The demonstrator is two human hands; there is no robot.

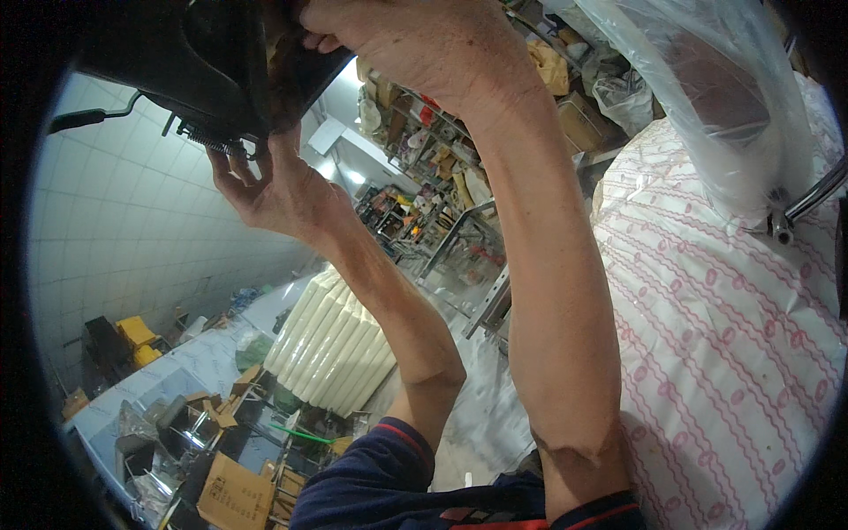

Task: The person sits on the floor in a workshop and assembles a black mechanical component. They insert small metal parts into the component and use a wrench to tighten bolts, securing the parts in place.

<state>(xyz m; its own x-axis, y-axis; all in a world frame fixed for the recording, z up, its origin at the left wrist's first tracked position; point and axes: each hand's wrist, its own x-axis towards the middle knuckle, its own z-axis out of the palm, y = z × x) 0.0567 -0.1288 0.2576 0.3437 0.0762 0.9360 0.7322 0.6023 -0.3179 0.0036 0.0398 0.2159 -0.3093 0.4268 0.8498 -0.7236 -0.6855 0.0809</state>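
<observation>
Black assembly [208,66] was at upper left, raised in front of the person, with a coil spring [212,140] on its lower edge. Left hand [287,194] was beneath the lower corner, fingers curled upward beside the spring; tips hidden, so pinch could not be told. Right hand [411,40] was at the assembly's right side, fingers bent, partly cut off by the frame; grip could not be told. Patterned white sheeting [707,353] lay at right.

Your camera sits on your head and faces your left hand [287,196] and right hand [411,44], both close by. It sees wide, past your arms [561,291] to shelves [433,159] far behind.
</observation>
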